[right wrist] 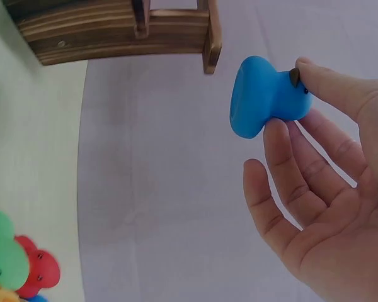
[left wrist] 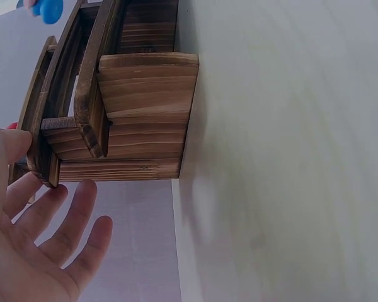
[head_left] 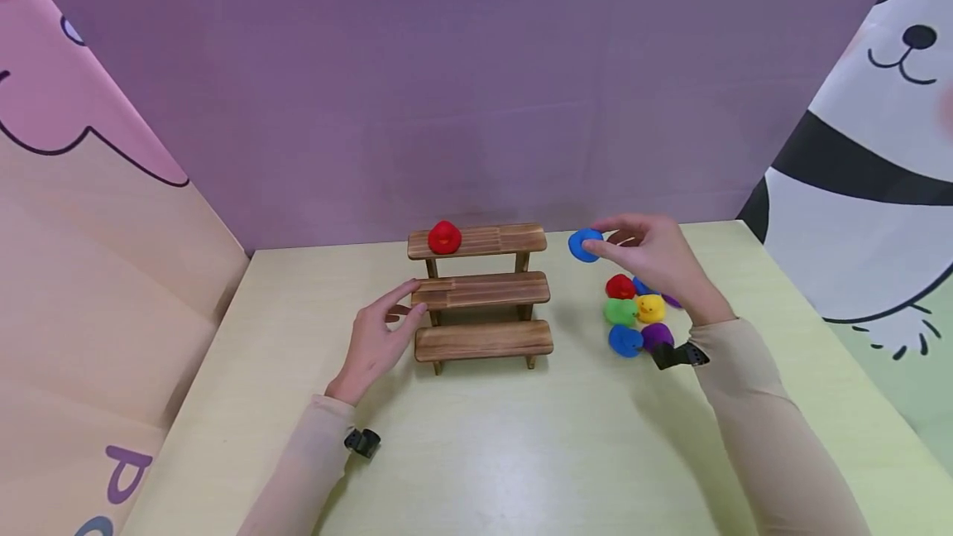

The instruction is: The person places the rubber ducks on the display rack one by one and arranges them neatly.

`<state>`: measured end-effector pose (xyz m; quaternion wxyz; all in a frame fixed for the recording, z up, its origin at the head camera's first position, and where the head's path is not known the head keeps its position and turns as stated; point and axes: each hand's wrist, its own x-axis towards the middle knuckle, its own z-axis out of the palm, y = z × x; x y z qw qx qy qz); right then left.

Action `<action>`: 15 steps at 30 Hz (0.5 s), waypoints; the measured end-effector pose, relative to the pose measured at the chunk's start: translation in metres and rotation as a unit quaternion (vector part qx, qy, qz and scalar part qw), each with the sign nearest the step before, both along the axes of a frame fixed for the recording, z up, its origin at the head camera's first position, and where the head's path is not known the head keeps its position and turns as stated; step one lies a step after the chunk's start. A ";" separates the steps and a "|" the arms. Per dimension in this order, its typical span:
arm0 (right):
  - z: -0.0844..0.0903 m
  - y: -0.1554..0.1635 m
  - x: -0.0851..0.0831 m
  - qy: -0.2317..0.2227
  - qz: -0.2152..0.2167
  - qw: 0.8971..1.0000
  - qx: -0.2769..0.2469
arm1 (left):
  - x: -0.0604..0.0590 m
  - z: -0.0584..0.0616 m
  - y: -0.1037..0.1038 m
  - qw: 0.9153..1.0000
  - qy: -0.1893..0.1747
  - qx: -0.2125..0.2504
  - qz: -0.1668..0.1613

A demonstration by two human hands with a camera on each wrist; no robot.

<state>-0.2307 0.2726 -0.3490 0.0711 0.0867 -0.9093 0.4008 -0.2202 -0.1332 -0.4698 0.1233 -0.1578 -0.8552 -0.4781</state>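
A brown wooden three-tier stand (head_left: 484, 342) stands on the table, with a red rubber duck (head_left: 444, 237) at the left of its top tier. My left hand (head_left: 375, 346) holds the left end of the middle tier between thumb and index finger; the other fingers (left wrist: 75, 223) spread loosely in the left wrist view. Right of the stand, my right hand (head_left: 655, 256) pinches a blue rubber duck (right wrist: 261, 97) in the air at about the top tier's height. The thumb presses on the duck's head near its beak, its flat base facing the stand.
On the table right of the stand sits a cluster of small ducks: a green duck (head_left: 621, 312), a yellow duck (head_left: 651, 308), a red duck (head_left: 620, 286), blue ones and purple ones. My right forearm partly covers them. A purple cloth wall (head_left: 476, 89) rises behind the table.
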 end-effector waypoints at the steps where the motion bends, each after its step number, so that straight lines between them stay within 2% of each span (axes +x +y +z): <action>1: 0.002 -0.003 -0.001 -0.002 0.001 1.000 -0.002 | 0.000 0.000 0.000 1.000 0.000 -0.001 0.000; 5: 0.007 -0.016 -0.006 -0.014 0.003 1.000 -0.015 | 0.000 0.002 0.000 1.000 -0.003 -0.005 0.002; 15: 0.012 -0.039 -0.021 0.015 0.043 0.999 -0.012 | 0.000 0.002 -0.001 1.000 -0.003 -0.006 -0.003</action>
